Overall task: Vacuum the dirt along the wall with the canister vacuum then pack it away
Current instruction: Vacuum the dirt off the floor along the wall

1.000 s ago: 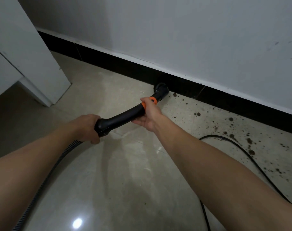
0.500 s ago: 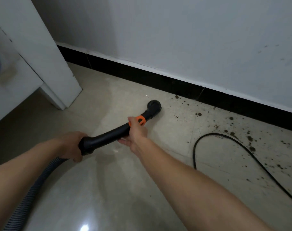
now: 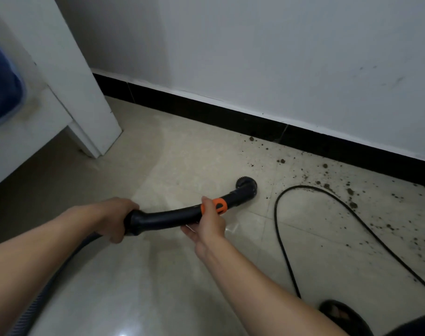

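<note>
Gripping wand [image 3: 168, 218]: left hand [image 3: 114, 219], right hand [image 3: 206, 225] | beige tile floor [image 3: 182, 163] | dirt [image 3: 282, 161] beside black skirting [image 3: 206, 110]

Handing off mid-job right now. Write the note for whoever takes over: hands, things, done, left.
Left hand grips the wand's rear end; right hand holds it by the orange collar.
Brush nozzle is down at the floor, short of the dirt scattered along the baseboard; cord loops beside it.
Done: floor left of nozzle looks clean.
Left: vacuum dirt, pack away.
</note>
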The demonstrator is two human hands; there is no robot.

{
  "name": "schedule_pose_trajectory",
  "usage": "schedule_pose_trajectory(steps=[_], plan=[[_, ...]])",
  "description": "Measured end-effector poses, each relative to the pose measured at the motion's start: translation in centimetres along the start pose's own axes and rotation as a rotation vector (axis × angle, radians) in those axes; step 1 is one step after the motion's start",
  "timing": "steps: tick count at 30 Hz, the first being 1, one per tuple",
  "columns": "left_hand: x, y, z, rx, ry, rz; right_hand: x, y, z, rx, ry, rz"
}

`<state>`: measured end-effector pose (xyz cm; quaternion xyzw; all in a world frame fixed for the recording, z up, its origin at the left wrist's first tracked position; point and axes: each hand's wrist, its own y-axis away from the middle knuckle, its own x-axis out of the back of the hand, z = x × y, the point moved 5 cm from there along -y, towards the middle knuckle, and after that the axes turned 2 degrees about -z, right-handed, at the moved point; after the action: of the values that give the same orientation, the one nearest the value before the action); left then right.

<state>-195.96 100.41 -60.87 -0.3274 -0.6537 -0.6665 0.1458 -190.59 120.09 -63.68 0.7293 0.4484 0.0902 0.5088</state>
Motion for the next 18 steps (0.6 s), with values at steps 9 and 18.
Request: schedule_pose_trajectory(steps=[9, 18], plan=[[5.2, -3.1, 6.7, -0.088, -0.111, 0.045, 4.4, -1.0, -4.8, 0.08, -0.124, 0.063], [5.4, -3.4, 3.3, 0.019, 0.094, 0.03, -1.2, -4.6, -7.8, 0.051, 0.128, -0.076]])
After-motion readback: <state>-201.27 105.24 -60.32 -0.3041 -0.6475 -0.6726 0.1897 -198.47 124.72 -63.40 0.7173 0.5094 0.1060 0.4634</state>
